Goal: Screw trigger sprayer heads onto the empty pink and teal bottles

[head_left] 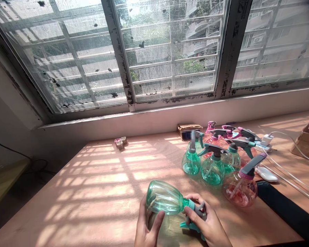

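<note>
A clear green spray bottle (164, 198) lies on its side in my two hands, low over the wooden table (92, 192). My left hand (146, 226) wraps its fingers round the round body. My right hand (206, 224) grips the grey and teal trigger head (197, 214) at the bottle's neck. Behind them stands a cluster of several spray bottles: green ones (212, 168) in front, pink ones (240, 185) to the right and rear.
A dirty barred window (170, 51) runs along the back wall. Small cubes (120, 142) and a brown box (188, 128) sit near the sill. A white mouse (266, 174), white cables (293, 175), a black strip (285, 209) and a cardboard box (307, 140) lie at the right.
</note>
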Tool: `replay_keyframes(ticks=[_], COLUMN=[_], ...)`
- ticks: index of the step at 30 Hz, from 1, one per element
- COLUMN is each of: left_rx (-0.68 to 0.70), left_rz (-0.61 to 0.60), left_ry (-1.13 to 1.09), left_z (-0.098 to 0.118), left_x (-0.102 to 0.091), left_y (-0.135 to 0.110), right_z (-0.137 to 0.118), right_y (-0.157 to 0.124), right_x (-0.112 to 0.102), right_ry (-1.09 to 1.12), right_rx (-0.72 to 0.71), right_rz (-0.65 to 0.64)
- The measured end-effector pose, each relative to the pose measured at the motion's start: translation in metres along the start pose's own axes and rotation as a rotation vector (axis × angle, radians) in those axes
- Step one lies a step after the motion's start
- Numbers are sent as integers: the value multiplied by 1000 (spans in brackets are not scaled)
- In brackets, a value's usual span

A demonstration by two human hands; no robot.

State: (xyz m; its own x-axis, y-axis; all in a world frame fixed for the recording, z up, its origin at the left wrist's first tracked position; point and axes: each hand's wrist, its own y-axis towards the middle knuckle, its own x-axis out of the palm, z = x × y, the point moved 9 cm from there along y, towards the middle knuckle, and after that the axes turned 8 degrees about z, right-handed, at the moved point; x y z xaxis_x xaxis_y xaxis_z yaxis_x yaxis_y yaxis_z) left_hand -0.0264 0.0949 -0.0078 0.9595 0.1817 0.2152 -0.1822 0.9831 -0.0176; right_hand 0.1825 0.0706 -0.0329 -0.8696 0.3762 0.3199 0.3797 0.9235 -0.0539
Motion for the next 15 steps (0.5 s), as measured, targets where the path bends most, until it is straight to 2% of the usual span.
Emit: replay_keyframes(ticks=[15], left_rx=[-10], left_rz=[-16], left_ry=[4], left_z=[-2], left_x=[-1], left_y=[0], right_z=[1], right_y=[0], right_x=[-1], right_ry=[-1], right_rx=[5], right_rz=[0])
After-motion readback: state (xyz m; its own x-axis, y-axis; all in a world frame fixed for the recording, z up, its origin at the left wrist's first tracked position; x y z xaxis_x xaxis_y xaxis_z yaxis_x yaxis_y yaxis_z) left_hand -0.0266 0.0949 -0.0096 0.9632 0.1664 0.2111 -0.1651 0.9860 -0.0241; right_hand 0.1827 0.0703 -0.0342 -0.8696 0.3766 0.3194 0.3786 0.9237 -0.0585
